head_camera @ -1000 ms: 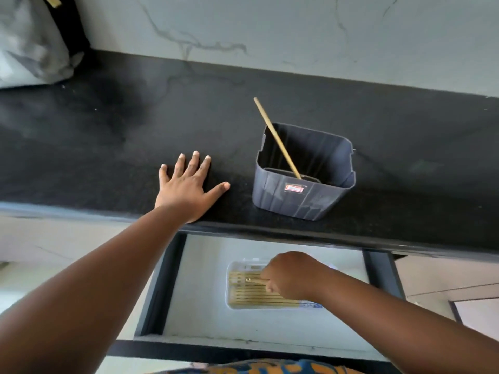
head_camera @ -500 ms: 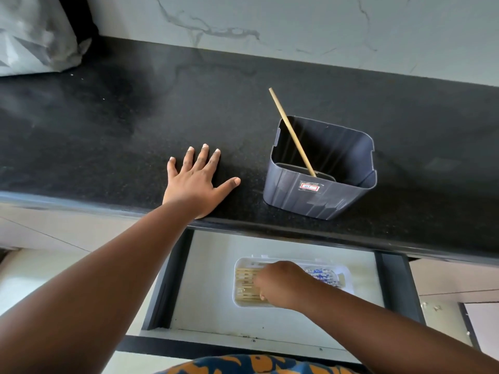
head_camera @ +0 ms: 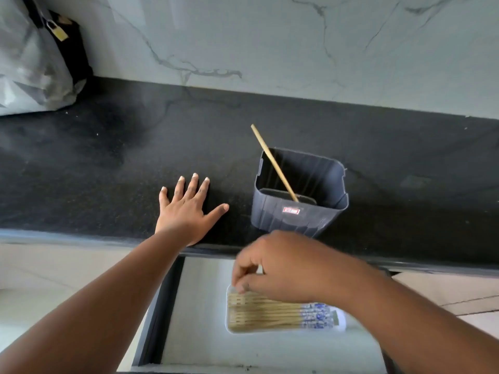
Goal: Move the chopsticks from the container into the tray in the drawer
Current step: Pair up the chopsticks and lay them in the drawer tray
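Observation:
A dark grey plastic container (head_camera: 297, 220) stands on the black counter (head_camera: 108, 171). One wooden chopstick (head_camera: 272, 161) leans in it, sticking out to the upper left. Below, in the open drawer (head_camera: 194, 319), a white tray (head_camera: 342, 323) holds several chopsticks (head_camera: 264, 314) lying side by side, with their blue-patterned ends to the right. My right hand (head_camera: 283, 265) hovers over the tray's far left corner, blurred. Its fingers are loosely curled with nothing seen between them. My left hand (head_camera: 186, 211) rests flat on the counter, left of the container.
A grey bag (head_camera: 32, 63) with a small brass padlock (head_camera: 58, 31) sits at the counter's far left corner. A marble wall (head_camera: 297, 49) rises behind the counter. The counter's front edge overhangs the drawer, whose dark frame (head_camera: 159, 306) borders it on the left.
My right hand has lifted off the chopsticks in the tray and moved up toward the counter edge. The left hand stays flat on the counter.

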{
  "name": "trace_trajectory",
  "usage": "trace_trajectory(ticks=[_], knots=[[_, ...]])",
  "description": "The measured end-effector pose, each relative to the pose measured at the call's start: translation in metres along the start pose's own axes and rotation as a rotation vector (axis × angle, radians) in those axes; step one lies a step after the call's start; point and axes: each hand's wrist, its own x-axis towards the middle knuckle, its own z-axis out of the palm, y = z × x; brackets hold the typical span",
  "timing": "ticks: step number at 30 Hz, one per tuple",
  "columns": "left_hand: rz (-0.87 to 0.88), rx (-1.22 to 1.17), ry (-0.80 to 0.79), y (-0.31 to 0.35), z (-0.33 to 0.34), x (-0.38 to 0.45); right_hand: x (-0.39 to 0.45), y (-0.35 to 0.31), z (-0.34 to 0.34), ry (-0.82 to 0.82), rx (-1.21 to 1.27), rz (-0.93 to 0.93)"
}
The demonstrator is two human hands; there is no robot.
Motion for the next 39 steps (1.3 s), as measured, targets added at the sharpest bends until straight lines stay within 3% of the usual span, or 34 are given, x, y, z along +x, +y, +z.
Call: trace_trajectory(ticks=[3,5,8,15,20,22,26,29,32,36,39], knots=[[-0.004,0.016,-0.017,0.001,-0.002,0.000,-0.018,-0.015,-0.064,0.360,0.165,-0.071],[-0.005,-0.004,-0.001,0.001,-0.001,-0.001,-0.015,-0.003,-0.094,0.619,0.162,-0.007],[-0.005,-0.021,0.008,0.000,0.000,0.000,0.004,0.032,-0.112,0.771,0.117,0.184],[-0.009,-0.022,0.014,0.002,-0.002,0.001,0.061,0.074,-0.082,0.503,-0.022,0.480],[-0.008,-0.010,0.004,0.003,-0.002,0.002,0.065,0.079,-0.072,0.483,-0.024,0.474],[-0.009,-0.010,0.004,0.003,-0.003,0.002,0.055,0.075,-0.079,0.550,0.036,0.451],[-0.009,-0.016,0.008,0.003,-0.003,0.002,0.014,0.048,-0.102,0.908,0.417,0.111],[-0.002,-0.026,0.005,0.003,-0.003,0.002,-0.030,0.016,-0.098,1.000,0.743,-0.224],[0.003,-0.027,0.007,0.001,-0.004,0.002,-0.056,0.005,-0.066,0.894,0.802,-0.331],[-0.004,-0.018,0.029,0.000,-0.002,0.004,-0.049,0.035,0.003,0.707,0.615,-0.195],[-0.002,-0.007,0.021,0.001,0.000,0.004,-0.035,0.077,0.060,0.594,0.344,-0.051]])
